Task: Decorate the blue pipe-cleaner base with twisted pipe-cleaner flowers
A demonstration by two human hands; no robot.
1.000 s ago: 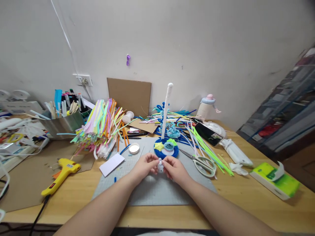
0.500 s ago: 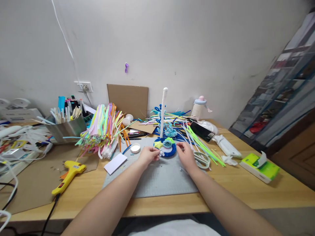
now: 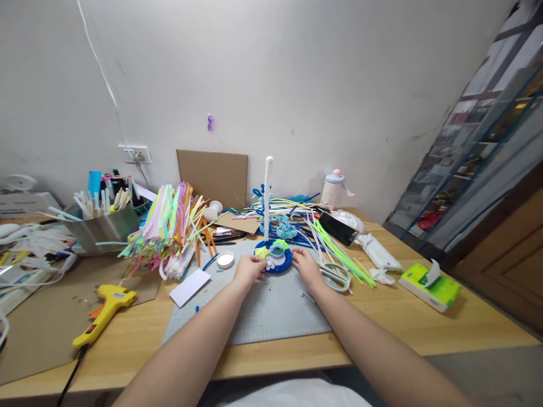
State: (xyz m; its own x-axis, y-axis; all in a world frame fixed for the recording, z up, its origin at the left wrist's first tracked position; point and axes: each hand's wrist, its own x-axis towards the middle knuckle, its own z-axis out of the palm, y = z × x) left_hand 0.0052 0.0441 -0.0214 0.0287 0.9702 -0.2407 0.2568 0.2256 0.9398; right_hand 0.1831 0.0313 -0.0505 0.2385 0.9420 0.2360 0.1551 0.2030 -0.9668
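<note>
A round blue pipe-cleaner base rests on the grey cutting mat, with a white fuzzy upright stem at its back. On the base sit a yellow star, a bright green star, a teal fuzzy ring and a small white flower-like piece. My left hand is closed at the left edge, by the yellow star and the white piece. The bent fingers of my right hand close on the right edge. Both sets of fingertips are partly hidden.
Scissors lie right of my right hand, near green pipe cleaners and a phone. To the left are a white card, a round white lid, a pipe-cleaner bundle and a yellow glue gun.
The whole view has shifted, so things appear farther left. My right hand has come in from slightly apart to the base's right edge. My left hand stays at the left edge.
</note>
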